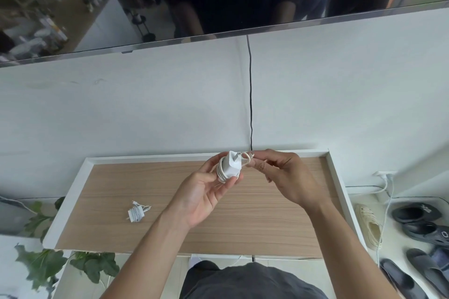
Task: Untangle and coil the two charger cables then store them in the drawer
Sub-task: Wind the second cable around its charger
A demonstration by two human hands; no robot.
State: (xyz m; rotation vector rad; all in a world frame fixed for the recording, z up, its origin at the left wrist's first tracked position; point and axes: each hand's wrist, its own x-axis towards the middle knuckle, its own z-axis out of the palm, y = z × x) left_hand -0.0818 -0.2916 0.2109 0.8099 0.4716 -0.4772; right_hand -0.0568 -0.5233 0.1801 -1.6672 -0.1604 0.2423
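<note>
My left hand (pixel 206 191) grips a white charger block (pixel 232 164) with its cream cable wound around it, held above the far middle of the wooden cabinet top (pixel 255 223). My right hand (pixel 284 174) pinches the loose end loop of that cable (pixel 246 158) just right of the block. A second white charger (pixel 136 213) lies on the wood at the left, its cable coiled around it with a short end sticking out. No drawer is visible in this view.
A white raised rim (pixel 336 177) frames the cabinet top. A black cord (pixel 251 104) runs down the wall from a wall-mounted TV (pixel 194 2). Green plant leaves (pixel 48 264) sit at the lower left. Several shoes (pixel 418 230) lie on the floor at the right.
</note>
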